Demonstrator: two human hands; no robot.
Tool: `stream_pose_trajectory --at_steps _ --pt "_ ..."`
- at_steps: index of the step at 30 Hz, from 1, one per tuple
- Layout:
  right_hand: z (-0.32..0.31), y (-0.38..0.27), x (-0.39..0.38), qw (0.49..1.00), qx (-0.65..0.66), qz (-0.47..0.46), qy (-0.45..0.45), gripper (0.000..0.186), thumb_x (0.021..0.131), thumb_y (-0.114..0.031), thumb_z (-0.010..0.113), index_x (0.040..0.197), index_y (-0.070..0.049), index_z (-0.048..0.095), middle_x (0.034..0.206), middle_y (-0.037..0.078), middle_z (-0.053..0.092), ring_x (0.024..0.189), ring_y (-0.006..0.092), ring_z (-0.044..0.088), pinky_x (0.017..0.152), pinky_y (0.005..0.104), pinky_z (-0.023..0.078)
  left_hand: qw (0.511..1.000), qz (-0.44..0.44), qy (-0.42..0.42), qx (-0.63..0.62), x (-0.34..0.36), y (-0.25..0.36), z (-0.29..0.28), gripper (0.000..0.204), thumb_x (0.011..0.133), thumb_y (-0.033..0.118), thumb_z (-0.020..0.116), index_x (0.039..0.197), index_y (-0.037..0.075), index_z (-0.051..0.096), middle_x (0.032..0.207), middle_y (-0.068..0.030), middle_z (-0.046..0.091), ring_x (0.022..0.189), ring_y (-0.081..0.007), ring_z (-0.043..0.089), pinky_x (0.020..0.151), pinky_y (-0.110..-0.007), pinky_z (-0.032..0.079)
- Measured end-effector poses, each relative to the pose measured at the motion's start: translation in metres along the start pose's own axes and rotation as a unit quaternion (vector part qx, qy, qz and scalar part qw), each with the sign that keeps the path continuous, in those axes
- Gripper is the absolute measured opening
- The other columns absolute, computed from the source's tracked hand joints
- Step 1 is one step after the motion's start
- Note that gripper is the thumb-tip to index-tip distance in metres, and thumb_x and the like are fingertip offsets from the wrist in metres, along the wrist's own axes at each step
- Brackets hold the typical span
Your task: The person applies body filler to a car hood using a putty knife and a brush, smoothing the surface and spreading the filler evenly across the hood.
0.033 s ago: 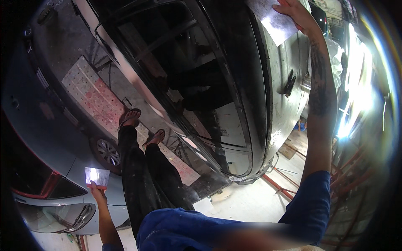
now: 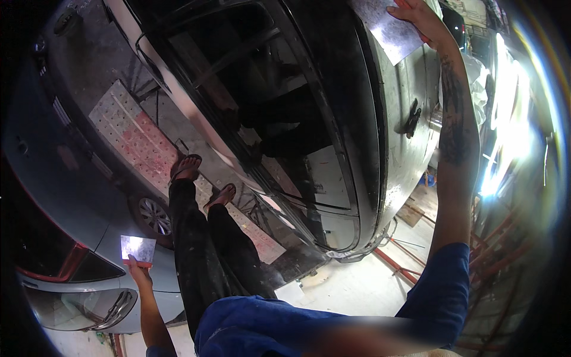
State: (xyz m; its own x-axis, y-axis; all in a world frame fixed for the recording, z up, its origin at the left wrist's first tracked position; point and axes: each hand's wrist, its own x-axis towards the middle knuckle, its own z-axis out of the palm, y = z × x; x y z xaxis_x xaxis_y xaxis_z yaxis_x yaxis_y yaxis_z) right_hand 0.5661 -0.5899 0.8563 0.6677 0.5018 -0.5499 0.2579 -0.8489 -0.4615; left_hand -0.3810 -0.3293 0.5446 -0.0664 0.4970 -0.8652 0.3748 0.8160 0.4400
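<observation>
My left hand (image 2: 140,272), low on the left, grips a small square metal putty spreader (image 2: 137,245) by its red edge. Its shiny blade points up and catches the light. At the upper right my right hand (image 2: 421,19) is closed on the red edge of a larger-looking metal putty spreader (image 2: 389,33). That blade lies over the roof (image 2: 410,77) of the dark car beside me; whether it touches the surface, I cannot tell. Part of this spreader is cut off by the top of the picture.
Both my feet stand on a perforated metal plank (image 2: 134,128) with red stains. Dark side windows (image 2: 285,119) of the car are right alongside. A grey-blue car (image 2: 71,196) is parked on my left. Red metal bars (image 2: 395,265) cross the pale floor, and bright lights glare at right.
</observation>
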Motion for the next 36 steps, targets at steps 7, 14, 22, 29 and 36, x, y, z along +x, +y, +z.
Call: stream_pose_trajectory --at_steps 7,14,22,29,36 --pt "0.005 -0.035 0.003 0.989 -0.135 0.034 0.047 0.028 0.091 -0.028 0.068 0.08 -0.008 0.052 0.062 -0.005 0.045 0.049 0.0058 0.037 0.046 0.0262 0.029 0.999 -0.032 -0.019 -0.014 0.004 0.024 0.057 0.044 0.097 0.043 0.059 0.126 0.012 0.047 0.094 -0.0033 0.059 0.068 -0.0189 0.061 0.054 -0.036 0.051" --pt "0.013 -0.044 -0.002 0.996 -0.046 0.042 0.069 0.03 0.086 -0.027 0.072 0.068 -0.012 0.053 0.052 -0.008 0.033 0.038 0.005 0.022 0.036 0.0272 0.019 0.999 0.003 -0.007 -0.041 -0.014 0.048 0.094 0.039 0.096 0.044 0.06 0.116 0.012 0.05 0.069 0.0 0.051 0.055 -0.0169 0.057 0.05 -0.034 0.049" --pt "-0.003 -0.028 0.042 0.992 0.061 -0.064 0.095 0.027 0.085 -0.027 0.07 0.07 -0.011 0.054 0.055 -0.005 0.039 0.041 0.0073 0.033 0.038 0.0285 0.025 0.965 0.108 -0.24 -0.001 -0.08 0.143 0.267 0.046 0.094 0.045 0.063 0.115 0.005 0.052 0.079 -0.0051 0.057 0.064 -0.0185 0.06 0.056 -0.036 0.051" --pt "0.017 -0.006 -0.048 0.991 0.066 -0.042 0.11 0.022 0.085 -0.026 0.072 0.087 -0.006 0.062 0.066 -0.005 0.051 0.059 0.0054 0.049 0.051 0.025 0.039 0.57 0.75 -0.202 0.268 -0.157 0.263 0.527 0.059 0.084 -0.009 0.047 0.143 0.0 0.044 0.145 -0.0226 0.046 0.132 -0.0432 0.042 0.113 -0.046 0.032" --pt "0.022 0.008 -0.063 0.998 -0.04 0.02 0.048 0.023 0.082 -0.022 0.071 0.088 0.0 0.066 0.066 0.003 0.058 0.06 0.011 0.055 0.054 0.0302 0.047 0.759 0.489 -0.409 -0.132 -0.258 0.368 0.741 0.05 0.102 0.045 0.05 0.084 -0.002 0.052 0.081 -0.0024 0.05 0.079 -0.0117 0.042 0.069 -0.03 0.037"
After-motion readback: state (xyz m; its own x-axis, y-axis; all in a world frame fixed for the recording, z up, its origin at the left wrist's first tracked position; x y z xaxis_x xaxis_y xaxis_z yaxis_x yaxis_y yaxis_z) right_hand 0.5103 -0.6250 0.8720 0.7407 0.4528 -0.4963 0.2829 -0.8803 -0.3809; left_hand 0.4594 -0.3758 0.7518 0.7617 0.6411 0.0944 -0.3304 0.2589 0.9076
